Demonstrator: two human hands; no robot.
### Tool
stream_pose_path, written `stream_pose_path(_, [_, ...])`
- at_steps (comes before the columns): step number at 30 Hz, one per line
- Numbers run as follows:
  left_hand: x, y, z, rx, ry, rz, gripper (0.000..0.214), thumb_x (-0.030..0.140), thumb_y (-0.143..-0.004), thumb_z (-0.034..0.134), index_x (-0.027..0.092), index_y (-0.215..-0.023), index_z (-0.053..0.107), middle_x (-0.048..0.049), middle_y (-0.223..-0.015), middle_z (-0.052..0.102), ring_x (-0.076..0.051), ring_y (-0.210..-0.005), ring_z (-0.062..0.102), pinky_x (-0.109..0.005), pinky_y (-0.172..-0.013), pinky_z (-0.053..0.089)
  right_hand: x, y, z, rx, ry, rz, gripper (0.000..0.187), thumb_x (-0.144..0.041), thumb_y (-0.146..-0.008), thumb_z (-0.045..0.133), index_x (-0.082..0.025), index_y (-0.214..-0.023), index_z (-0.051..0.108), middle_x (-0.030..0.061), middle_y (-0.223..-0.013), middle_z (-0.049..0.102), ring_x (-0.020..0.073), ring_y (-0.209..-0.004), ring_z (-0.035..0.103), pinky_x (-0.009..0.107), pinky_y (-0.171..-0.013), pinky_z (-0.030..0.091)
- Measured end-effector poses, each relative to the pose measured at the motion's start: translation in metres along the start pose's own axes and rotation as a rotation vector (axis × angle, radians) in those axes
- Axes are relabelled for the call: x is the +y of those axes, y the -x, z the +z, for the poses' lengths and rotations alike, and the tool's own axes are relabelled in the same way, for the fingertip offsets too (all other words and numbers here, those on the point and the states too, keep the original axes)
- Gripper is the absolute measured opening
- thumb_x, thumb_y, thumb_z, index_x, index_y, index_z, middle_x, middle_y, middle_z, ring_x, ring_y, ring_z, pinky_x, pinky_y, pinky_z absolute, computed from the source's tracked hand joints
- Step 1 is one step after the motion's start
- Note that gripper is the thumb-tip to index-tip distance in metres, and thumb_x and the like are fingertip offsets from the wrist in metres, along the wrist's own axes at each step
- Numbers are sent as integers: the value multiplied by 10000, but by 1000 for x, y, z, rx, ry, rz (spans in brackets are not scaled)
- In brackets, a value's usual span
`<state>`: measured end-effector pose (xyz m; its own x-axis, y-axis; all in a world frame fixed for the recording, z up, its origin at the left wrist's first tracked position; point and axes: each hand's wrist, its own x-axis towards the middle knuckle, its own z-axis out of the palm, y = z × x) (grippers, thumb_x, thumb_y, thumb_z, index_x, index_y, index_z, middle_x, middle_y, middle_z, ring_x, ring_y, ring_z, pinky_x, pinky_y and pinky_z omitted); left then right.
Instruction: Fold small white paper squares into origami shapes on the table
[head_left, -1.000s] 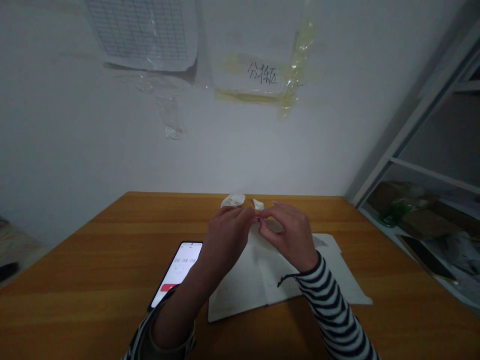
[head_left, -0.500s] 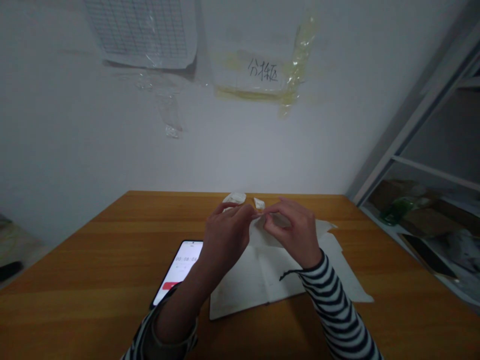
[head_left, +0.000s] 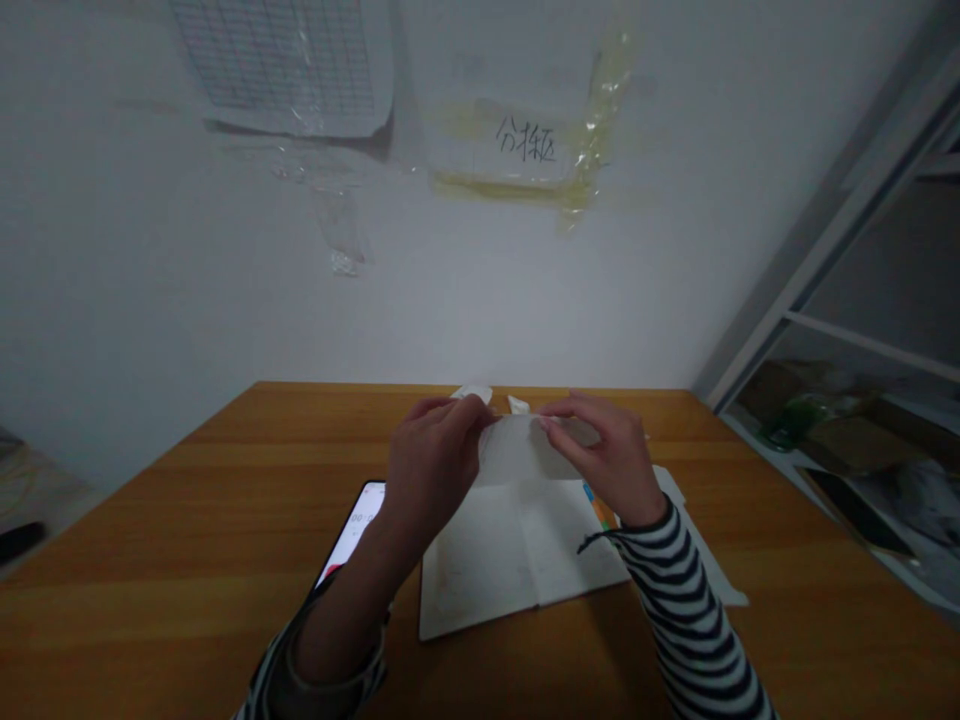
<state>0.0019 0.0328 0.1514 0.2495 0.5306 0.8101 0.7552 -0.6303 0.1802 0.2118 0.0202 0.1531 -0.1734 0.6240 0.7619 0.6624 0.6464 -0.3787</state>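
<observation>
My left hand (head_left: 431,465) and my right hand (head_left: 607,455) are raised above an open notebook (head_left: 510,560) on a wooden table (head_left: 187,560). Both pinch the top edge of a thin white sheet of paper (head_left: 517,450), stretched flat between them and hanging toward the notebook. My left fingers hold its left corner, my right fingers its right corner. Both sleeves are black-and-white striped. A lit phone (head_left: 352,535) lies just left of the notebook, partly hidden by my left forearm.
Two small crumpled paper scraps (head_left: 472,392) lie at the table's far edge against the white wall. More paper (head_left: 705,560) lies under the notebook's right side. Taped sheets hang on the wall. A metal shelf (head_left: 847,400) with boxes stands to the right.
My hands have drawn apart, the left going left and the right going right. The paper, bunched between my fingertips before, is now spread out flat between them.
</observation>
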Motion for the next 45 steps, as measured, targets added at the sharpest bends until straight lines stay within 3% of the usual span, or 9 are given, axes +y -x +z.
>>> stream_pose_path(9, [-6, -2, -7, 37, 10, -26, 135, 145, -894, 568, 209, -831, 669, -14, -760, 737, -184, -726, 668, -279, -651, 491, 9, 0, -7, 29, 22, 18, 109, -282, -904, 623, -235, -917, 721, 33, -907, 772, 209, -872, 723, 380, -845, 562])
stream_pose_path(15, [7, 0, 2, -45, -16, 52, 141, 107, -872, 568, 201, -806, 650, -27, -740, 733, -198, -724, 678, -315, -728, 518, -12, 0, 3, -15, -6, -25, 107, -233, -910, 609, -243, -939, 711, 17, -922, 768, 192, -889, 711, 420, -997, 510])
stream_pose_path(18, [16, 1, 7, -77, -18, 74, 138, 122, -886, 558, 199, -811, 644, -34, -734, 732, -201, -732, 681, -325, -757, 525, -21, 0, 10, 23, 4, -60, 93, -203, -888, 619, -232, -917, 703, 17, -892, 763, 181, -849, 706, 420, -1022, 495])
stream_pose_path(25, [3, -1, 1, 23, -23, 62, 152, 98, -863, 568, 213, -808, 651, -6, -721, 728, -180, -701, 673, -312, -759, 515, -10, 2, 6, 138, 75, 40, 75, -173, -795, 658, -238, -791, 696, -8, -790, 752, 192, -762, 706, 477, -990, 511])
stream_pose_path(32, [-2, -3, -2, 3, -12, 32, 154, 112, -876, 552, 208, -811, 653, -10, -756, 739, -182, -734, 674, -296, -728, 508, -4, 1, 4, 2, -78, 69, 181, -267, -845, 695, -243, -1021, 732, 36, -1014, 776, 212, -939, 727, 379, -880, 569])
stream_pose_path(38, [-10, -3, -6, 46, 8, -9, 153, 154, -901, 548, 206, -815, 664, -21, -760, 735, -187, -735, 664, -292, -674, 495, 4, 0, -4, 43, -52, 95, 115, -301, -884, 656, -234, -910, 746, 33, -903, 783, 207, -839, 735, 351, -787, 573])
stream_pose_path(42, [-16, -6, -11, -36, 79, -47, 120, 167, -908, 569, 205, -841, 660, -16, -794, 740, -187, -769, 677, -299, -698, 507, 5, 0, -9, 38, -20, 90, 80, -249, -863, 652, -216, -836, 720, 20, -823, 765, 195, -767, 721, 326, -728, 559])
stream_pose_path(45, [-10, -7, -12, -87, 47, 6, 113, 198, -915, 597, 216, -999, 669, -35, -942, 750, -199, -882, 680, -357, -843, 507, 0, 0, -5, 21, 55, 63, 54, -208, -839, 647, -215, -808, 690, 18, -814, 748, 200, -777, 705, 357, -784, 556])
